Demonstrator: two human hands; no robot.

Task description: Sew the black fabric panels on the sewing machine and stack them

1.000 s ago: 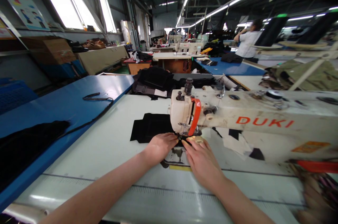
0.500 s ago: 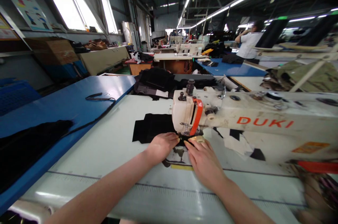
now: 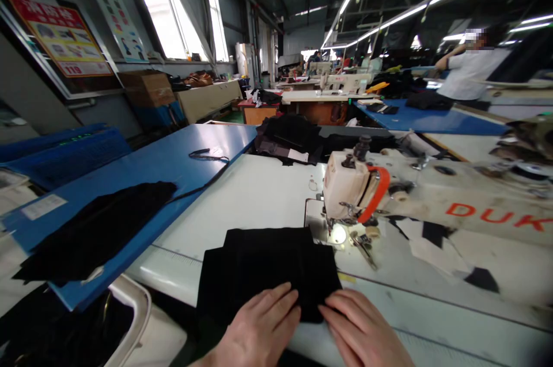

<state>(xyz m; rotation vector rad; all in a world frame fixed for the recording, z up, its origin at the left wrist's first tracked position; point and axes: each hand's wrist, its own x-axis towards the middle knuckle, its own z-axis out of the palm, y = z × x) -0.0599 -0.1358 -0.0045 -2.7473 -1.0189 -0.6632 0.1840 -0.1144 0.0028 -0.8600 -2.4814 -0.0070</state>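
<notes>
A black fabric piece (image 3: 268,257) with notched corners lies at the front of the sewing table, its near left part reaching past the table's edge. My left hand (image 3: 265,321) holds its near edge, fingers together on top and thumb hidden. At the near right corner, my right hand (image 3: 363,321) grips the cloth with its fingertips. Beyond the fabric stands a white sewing machine (image 3: 349,188) with an orange guard. Its lit needle area (image 3: 337,233) shows bare metal, apart from the cloth.
On the left, a blue table (image 3: 173,154) bears a black cloth pile (image 3: 116,223) and a dark cord (image 3: 211,180). Below it stands a white bin (image 3: 159,326) with dark material. More dark fabric (image 3: 289,136) lies behind the machine; scraps (image 3: 436,249) lie under its arm.
Both hands have drawn the black fabric out from under the machine's needle area, towards me and the table's front edge. My view has turned left.
</notes>
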